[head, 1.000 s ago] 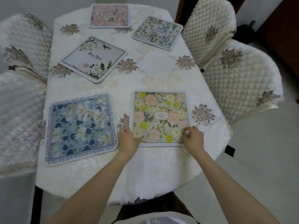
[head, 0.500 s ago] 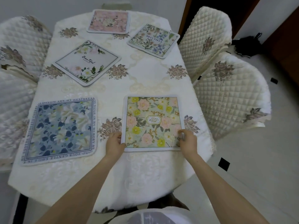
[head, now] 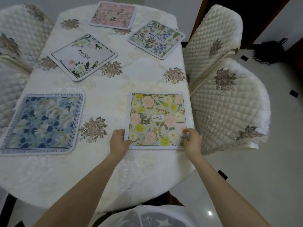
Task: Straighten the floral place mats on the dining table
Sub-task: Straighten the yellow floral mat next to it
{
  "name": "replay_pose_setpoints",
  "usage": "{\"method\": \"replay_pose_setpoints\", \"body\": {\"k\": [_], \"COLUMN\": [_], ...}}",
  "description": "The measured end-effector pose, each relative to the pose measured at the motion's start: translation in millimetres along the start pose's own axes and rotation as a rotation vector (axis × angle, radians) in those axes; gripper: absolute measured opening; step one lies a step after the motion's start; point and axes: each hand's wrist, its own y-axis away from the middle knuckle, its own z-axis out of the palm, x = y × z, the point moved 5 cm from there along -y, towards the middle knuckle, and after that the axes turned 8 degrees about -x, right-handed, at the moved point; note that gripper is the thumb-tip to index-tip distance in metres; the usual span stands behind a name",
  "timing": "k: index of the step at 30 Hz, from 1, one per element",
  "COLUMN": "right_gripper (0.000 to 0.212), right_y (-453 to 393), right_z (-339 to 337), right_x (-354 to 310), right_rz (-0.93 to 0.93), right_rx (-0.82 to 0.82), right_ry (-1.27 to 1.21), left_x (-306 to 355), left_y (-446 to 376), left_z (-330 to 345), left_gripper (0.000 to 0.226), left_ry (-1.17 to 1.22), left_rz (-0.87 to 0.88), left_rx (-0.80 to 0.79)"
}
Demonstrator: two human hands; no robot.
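Several floral place mats lie on the cream tablecloth (head: pixel 139 76). The green mat with pink and yellow flowers (head: pixel 157 120) sits near the table's right edge. My left hand (head: pixel 118 141) grips its near left corner and my right hand (head: pixel 192 141) grips its near right corner. A blue floral mat (head: pixel 42 123) lies at the near left. Farther back, a white mat (head: pixel 82 56) sits rotated, a pale botanical mat (head: pixel 156 39) lies skewed, and a pink mat (head: pixel 113 15) rests at the far end.
Quilted cream chairs stand close to the table on the right (head: pixel 227 105), (head: pixel 213 38) and on the left (head: pixel 14 40). A black bag (head: pixel 270 51) lies on the light floor at the far right.
Both hands have slid the green mat to the right, away from the blue mat and close to the table's right edge. My view has shifted as well.
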Motion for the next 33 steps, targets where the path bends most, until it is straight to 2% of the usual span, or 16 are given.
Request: {"method": "replay_pose_setpoints", "body": {"k": [4,7,10,13,16,21,27,33], "right_gripper": [0.038,0.033,0.027,0.031,0.043,0.050,0.044,0.037], "right_y": [-7,-6,-4,0,4,10,16,48], "right_z": [-2,0,-1,3,17,35,25,-11], "right_x": [6,4,-7,-25,-36,-37,-49,-69], "right_rz": [-0.031,-0.036,-0.086,-0.256,-0.341,-0.298,-0.295,-0.292], "right_rx": [-0.036,-0.074,-0.071,-0.079,-0.207,-0.307,-0.254,-0.004], "right_ry": [0.059,0.125,0.255,0.400,0.408,0.458,0.365,0.264], "left_x": [6,8,17,33,45,44,49,86], "left_y": [-1,-2,-3,-3,-2,-1,-3,15], "left_z": [9,15,17,22,35,49,41,10], "left_gripper": [0.047,0.055,0.052,0.064,0.062,0.055,0.051,0.044], "left_ry": [0.006,-0.084,-0.204,-0.388,-0.480,-0.574,-0.592,-0.534], "left_rz": [-0.040,-0.098,-0.102,0.086,0.294,0.362,0.378,0.499], "left_rx": [0.030,0.005,0.008,0.029,-0.040,-0.120,-0.155,-0.127]}}
